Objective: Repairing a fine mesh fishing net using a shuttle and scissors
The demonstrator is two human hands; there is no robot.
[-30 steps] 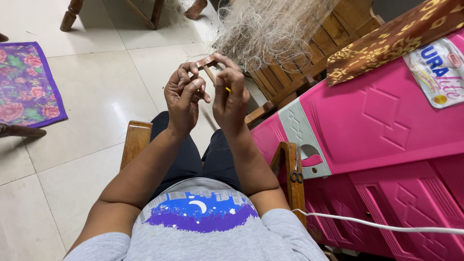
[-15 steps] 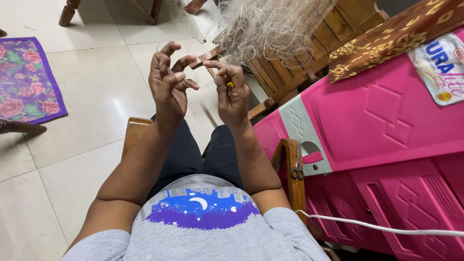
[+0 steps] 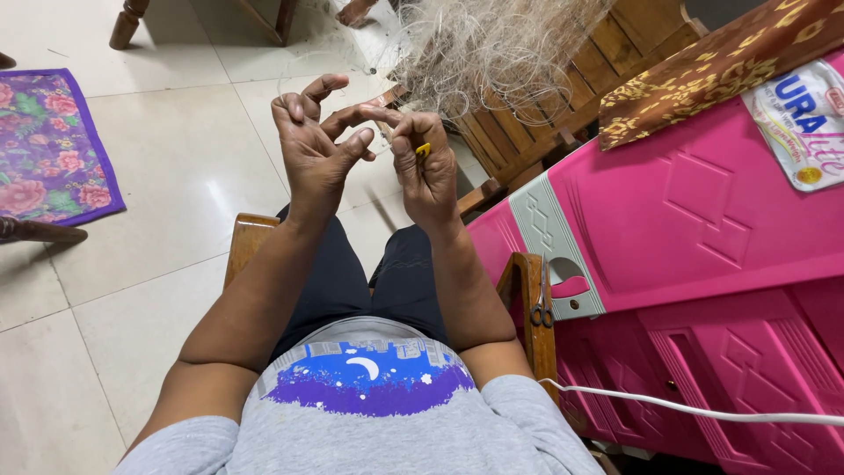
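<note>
Between raised hands, barely visible thread: left hand (image 3: 312, 149) spread open, right hand (image 3: 428, 167) pinching half-hidden yellow tool (image 3: 423, 150).

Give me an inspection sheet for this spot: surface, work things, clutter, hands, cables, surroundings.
Surface: pale tiled floor; person seated in a wooden chair.
Work things: tangled pale net draped on a wooden bench; small yellow tool.
Clutter: scissors hanging on the chair arm.
Hands: left hand open with fingers spread; right hand pinching the yellow tool.
Cables: white cable across the pink cabinet.
Surroundings: floral mat.
</note>
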